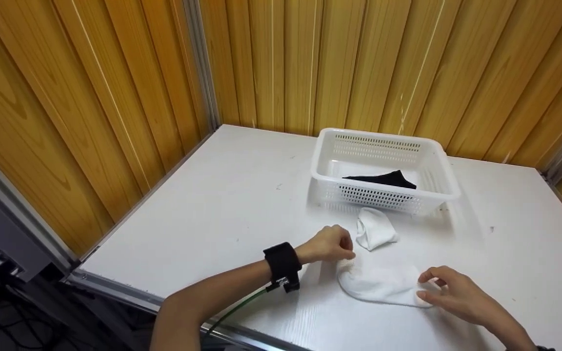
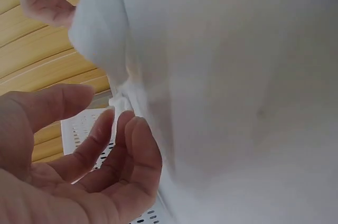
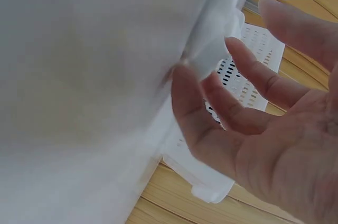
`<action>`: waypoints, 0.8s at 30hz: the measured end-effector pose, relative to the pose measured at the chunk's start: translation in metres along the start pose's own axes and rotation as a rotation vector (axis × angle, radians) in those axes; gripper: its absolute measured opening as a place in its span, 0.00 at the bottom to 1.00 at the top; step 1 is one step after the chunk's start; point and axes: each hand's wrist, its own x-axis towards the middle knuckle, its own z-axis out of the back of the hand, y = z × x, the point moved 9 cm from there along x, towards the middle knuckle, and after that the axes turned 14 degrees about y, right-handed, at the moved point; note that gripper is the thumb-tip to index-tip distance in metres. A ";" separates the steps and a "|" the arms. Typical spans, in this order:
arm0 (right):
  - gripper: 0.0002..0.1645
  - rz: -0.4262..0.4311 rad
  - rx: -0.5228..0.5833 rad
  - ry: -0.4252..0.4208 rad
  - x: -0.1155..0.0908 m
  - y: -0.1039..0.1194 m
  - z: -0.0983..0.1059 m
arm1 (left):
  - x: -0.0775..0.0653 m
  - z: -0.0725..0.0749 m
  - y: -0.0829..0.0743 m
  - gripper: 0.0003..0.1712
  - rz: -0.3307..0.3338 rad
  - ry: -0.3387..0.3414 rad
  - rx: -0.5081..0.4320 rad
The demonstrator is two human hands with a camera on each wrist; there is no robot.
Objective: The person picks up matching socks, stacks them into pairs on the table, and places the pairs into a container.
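Note:
A white sock (image 1: 383,282) lies stretched sideways on the table in front of me. My left hand (image 1: 329,243) hovers at its left end; in the left wrist view that hand (image 2: 113,166) has loosely bent fingers, the thumb apart and nothing between them. At the other end is my right hand (image 1: 459,295), thumb and forefinger parted around the sock's edge. The right wrist view shows this hand (image 3: 264,108) with fingers spread, fingertips close to the fabric (image 3: 219,23) without a pinch. A second white sock (image 1: 376,229), folded and crumpled, lies just beyond.
Behind the socks stands a white perforated plastic basket (image 1: 383,197) with a black cloth item (image 1: 388,179) inside. The white table (image 1: 212,195) is bounded by wood-patterned panels (image 1: 271,63) at the back and sides. A green cable (image 1: 234,309) runs from the left wristband.

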 end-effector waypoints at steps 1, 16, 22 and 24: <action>0.18 -0.003 -0.003 -0.014 -0.001 0.001 0.003 | 0.004 0.003 -0.003 0.07 0.000 -0.022 0.048; 0.16 -0.036 -0.042 -0.048 0.001 0.000 0.018 | 0.051 0.018 0.003 0.05 0.159 -0.113 0.273; 0.10 -0.070 -0.147 -0.106 0.003 -0.010 0.018 | 0.048 0.023 0.003 0.03 0.149 -0.100 0.224; 0.08 -0.098 -0.171 -0.103 0.002 -0.012 0.017 | 0.046 0.029 0.000 0.03 0.122 -0.113 0.206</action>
